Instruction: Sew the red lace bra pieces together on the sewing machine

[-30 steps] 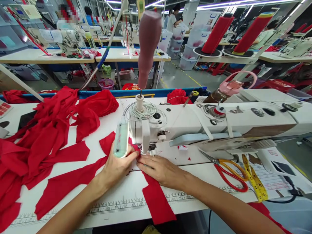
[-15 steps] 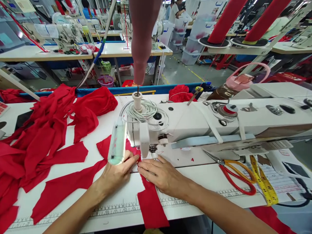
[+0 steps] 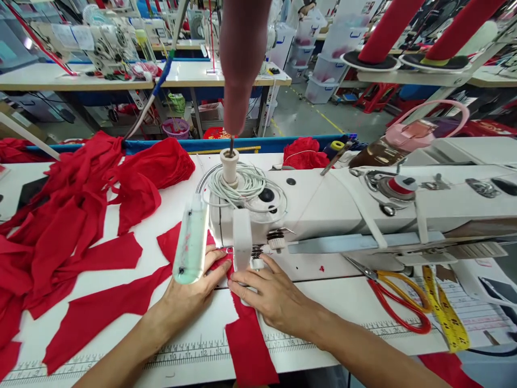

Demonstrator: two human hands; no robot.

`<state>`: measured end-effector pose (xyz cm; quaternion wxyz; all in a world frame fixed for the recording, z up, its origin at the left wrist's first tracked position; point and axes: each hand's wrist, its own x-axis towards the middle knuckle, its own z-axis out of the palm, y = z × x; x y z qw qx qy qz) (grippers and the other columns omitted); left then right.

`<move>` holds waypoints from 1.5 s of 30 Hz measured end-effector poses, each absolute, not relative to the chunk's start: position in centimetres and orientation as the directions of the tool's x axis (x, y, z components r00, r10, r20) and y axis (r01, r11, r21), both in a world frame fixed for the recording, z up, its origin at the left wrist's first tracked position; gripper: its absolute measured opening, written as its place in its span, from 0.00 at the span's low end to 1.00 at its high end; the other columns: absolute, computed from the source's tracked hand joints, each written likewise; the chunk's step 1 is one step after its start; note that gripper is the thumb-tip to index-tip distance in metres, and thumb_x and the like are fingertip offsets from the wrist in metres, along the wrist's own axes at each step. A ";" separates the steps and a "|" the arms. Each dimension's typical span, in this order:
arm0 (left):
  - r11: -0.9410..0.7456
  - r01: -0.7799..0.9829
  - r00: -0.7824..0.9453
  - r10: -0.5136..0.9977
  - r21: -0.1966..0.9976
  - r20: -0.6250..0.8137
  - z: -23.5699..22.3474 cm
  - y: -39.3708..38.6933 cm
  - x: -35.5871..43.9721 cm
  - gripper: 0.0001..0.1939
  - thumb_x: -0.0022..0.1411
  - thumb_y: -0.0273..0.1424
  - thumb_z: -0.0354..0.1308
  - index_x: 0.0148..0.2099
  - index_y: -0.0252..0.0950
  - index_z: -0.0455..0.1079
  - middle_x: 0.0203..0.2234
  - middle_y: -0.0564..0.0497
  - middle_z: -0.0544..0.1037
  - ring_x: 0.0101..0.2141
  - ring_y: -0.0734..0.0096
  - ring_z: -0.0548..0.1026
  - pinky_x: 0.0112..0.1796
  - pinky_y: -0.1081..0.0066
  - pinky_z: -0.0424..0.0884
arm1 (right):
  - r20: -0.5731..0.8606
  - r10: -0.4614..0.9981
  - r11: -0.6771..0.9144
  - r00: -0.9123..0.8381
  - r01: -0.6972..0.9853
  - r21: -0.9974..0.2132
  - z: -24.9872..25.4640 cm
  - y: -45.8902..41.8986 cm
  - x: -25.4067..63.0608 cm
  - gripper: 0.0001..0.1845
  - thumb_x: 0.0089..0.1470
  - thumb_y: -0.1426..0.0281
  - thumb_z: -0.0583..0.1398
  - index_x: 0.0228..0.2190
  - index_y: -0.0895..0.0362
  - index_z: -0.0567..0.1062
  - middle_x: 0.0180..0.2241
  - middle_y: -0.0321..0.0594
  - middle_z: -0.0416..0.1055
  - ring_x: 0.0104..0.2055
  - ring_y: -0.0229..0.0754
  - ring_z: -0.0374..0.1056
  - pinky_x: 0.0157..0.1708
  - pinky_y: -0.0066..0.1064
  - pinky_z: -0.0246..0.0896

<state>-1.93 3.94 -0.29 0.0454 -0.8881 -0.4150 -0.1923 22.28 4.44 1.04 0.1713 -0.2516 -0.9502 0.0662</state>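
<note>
A strip of red fabric [image 3: 251, 353] runs beneath the head of a white sewing machine [image 3: 319, 202] and drapes over the table's front edge. My left hand [image 3: 191, 296] rests on the fabric left of the needle area, thumb and forefinger apart. A clear greenish plate [image 3: 189, 245] covers part of this hand. On the right, my right hand [image 3: 271, 296] lies with its fingers flat on the strip, fingertips close to the left ones. The presser foot and needle are mostly hidden behind the machine's white front piece [image 3: 242, 240].
Red cut pieces [image 3: 76, 215] are heaped at left, with a single piece [image 3: 109, 299] nearer. Right of my hands lie scissors [image 3: 399, 302], a yellow tape measure [image 3: 446, 315] and paper [image 3: 464, 312]. A pink-lidded bottle [image 3: 404, 143] stands behind the machine.
The view has tilted down and shifted, so the machine and scissors appear farther right. Both hands stay by the needle area, with the fabric strip between them slightly shifted.
</note>
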 end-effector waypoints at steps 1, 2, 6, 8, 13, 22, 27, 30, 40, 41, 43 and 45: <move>-0.644 0.760 0.575 0.727 0.083 0.376 -0.3 3.9 -1.9 0.24 0.60 0.16 0.52 0.56 0.37 0.71 0.44 0.42 0.78 0.48 0.55 0.74 0.45 0.57 0.72 | 0.299 0.502 0.864 -0.811 0.458 -0.209 0.9 4.5 22.3 0.22 0.61 0.82 0.52 0.54 0.56 0.70 0.50 0.42 0.76 0.48 0.42 0.68 0.64 0.46 0.43; -0.639 0.764 0.571 0.733 0.088 0.370 -0.3 3.9 -1.9 0.24 0.60 0.15 0.51 0.55 0.38 0.71 0.44 0.42 0.78 0.48 0.55 0.75 0.45 0.57 0.72 | 0.310 0.502 0.865 -0.807 0.458 -0.206 0.8 4.5 22.3 0.22 0.61 0.82 0.52 0.54 0.56 0.71 0.50 0.42 0.76 0.47 0.42 0.68 0.64 0.46 0.42; -0.625 0.773 0.562 0.752 0.105 0.344 -0.7 3.7 -1.9 0.27 0.58 0.13 0.50 0.56 0.39 0.71 0.47 0.43 0.77 0.49 0.55 0.75 0.46 0.56 0.74 | 0.349 0.488 0.873 -0.800 0.450 -0.189 0.4 4.5 22.3 0.23 0.61 0.82 0.52 0.54 0.56 0.71 0.48 0.41 0.76 0.46 0.41 0.68 0.64 0.47 0.42; -0.617 0.780 0.557 0.760 0.104 0.336 -1.0 3.6 -2.1 0.29 0.56 0.13 0.51 0.56 0.41 0.71 0.48 0.44 0.77 0.49 0.55 0.75 0.45 0.55 0.74 | 0.337 0.486 0.874 -0.806 0.452 -0.178 0.2 4.5 22.4 0.22 0.60 0.82 0.53 0.54 0.56 0.71 0.47 0.42 0.77 0.46 0.42 0.69 0.64 0.48 0.42; -0.619 0.783 0.568 0.751 0.061 0.337 -1.4 3.9 -2.7 0.29 0.58 0.16 0.51 0.58 0.42 0.70 0.46 0.44 0.78 0.46 0.56 0.76 0.48 0.52 0.73 | 0.324 0.498 0.867 -0.804 0.470 -0.166 0.0 4.6 22.5 0.24 0.59 0.82 0.54 0.55 0.57 0.70 0.42 0.42 0.78 0.46 0.43 0.69 0.65 0.51 0.42; -0.642 0.766 0.585 0.724 0.044 0.366 -0.5 5.3 -1.7 0.18 0.61 0.19 0.49 0.50 0.36 0.71 0.40 0.43 0.77 0.42 0.59 0.75 0.47 0.57 0.70 | 0.292 0.530 0.848 -0.796 0.496 -0.187 0.1 4.9 22.5 0.31 0.52 0.86 0.54 0.56 0.57 0.70 0.43 0.44 0.77 0.54 0.47 0.65 0.65 0.53 0.41; -0.680 0.732 0.645 0.708 0.034 0.287 1.6 6.0 -3.1 0.07 0.64 0.28 0.52 0.39 0.37 0.71 0.29 0.49 0.73 0.32 0.64 0.71 0.43 0.59 0.70 | 0.344 0.498 0.867 -0.796 0.462 -0.188 0.0 4.4 22.4 0.28 0.54 0.86 0.54 0.54 0.57 0.71 0.51 0.44 0.75 0.53 0.44 0.66 0.65 0.52 0.42; -0.657 0.754 0.630 0.721 -0.007 0.289 2.9 5.9 -3.8 0.08 0.65 0.27 0.51 0.40 0.39 0.72 0.28 0.51 0.72 0.31 0.66 0.70 0.43 0.60 0.69 | 0.371 0.487 0.874 -0.791 0.448 -0.189 0.2 4.3 22.2 0.26 0.55 0.86 0.53 0.53 0.56 0.71 0.49 0.43 0.76 0.51 0.44 0.66 0.65 0.52 0.41; -0.670 0.693 0.706 0.555 -0.267 0.441 2.3 2.3 -0.4 0.13 0.68 0.19 0.49 0.48 0.32 0.72 0.29 0.49 0.75 0.33 0.66 0.71 0.45 0.60 0.66 | 0.450 0.432 0.899 -0.781 0.411 -0.149 0.8 3.9 21.9 0.18 0.60 0.84 0.50 0.43 0.57 0.74 0.41 0.40 0.76 0.43 0.39 0.67 0.66 0.49 0.39; -0.666 0.699 0.699 0.558 -0.260 0.448 2.2 2.2 -0.3 0.13 0.69 0.20 0.48 0.49 0.33 0.72 0.33 0.47 0.77 0.38 0.63 0.73 0.46 0.60 0.65 | 0.449 0.433 0.898 -0.782 0.415 -0.145 0.8 3.9 21.9 0.18 0.60 0.84 0.50 0.42 0.57 0.74 0.40 0.39 0.76 0.42 0.39 0.67 0.66 0.49 0.40; -0.665 0.708 0.687 0.572 -0.237 0.448 2.0 2.4 -0.2 0.13 0.70 0.21 0.46 0.48 0.33 0.72 0.37 0.46 0.78 0.42 0.61 0.73 0.45 0.61 0.65 | 0.443 0.431 0.900 -0.786 0.413 -0.141 0.9 3.9 21.9 0.18 0.60 0.84 0.49 0.42 0.57 0.74 0.39 0.38 0.76 0.41 0.40 0.66 0.66 0.49 0.39; -0.663 0.713 0.684 0.587 -0.229 0.433 2.0 2.6 -0.3 0.12 0.70 0.21 0.47 0.45 0.32 0.72 0.30 0.48 0.76 0.36 0.64 0.72 0.41 0.62 0.65 | 0.442 0.426 0.902 -0.790 0.408 -0.141 1.0 4.0 22.0 0.18 0.61 0.84 0.49 0.43 0.58 0.74 0.39 0.38 0.76 0.41 0.40 0.66 0.66 0.49 0.38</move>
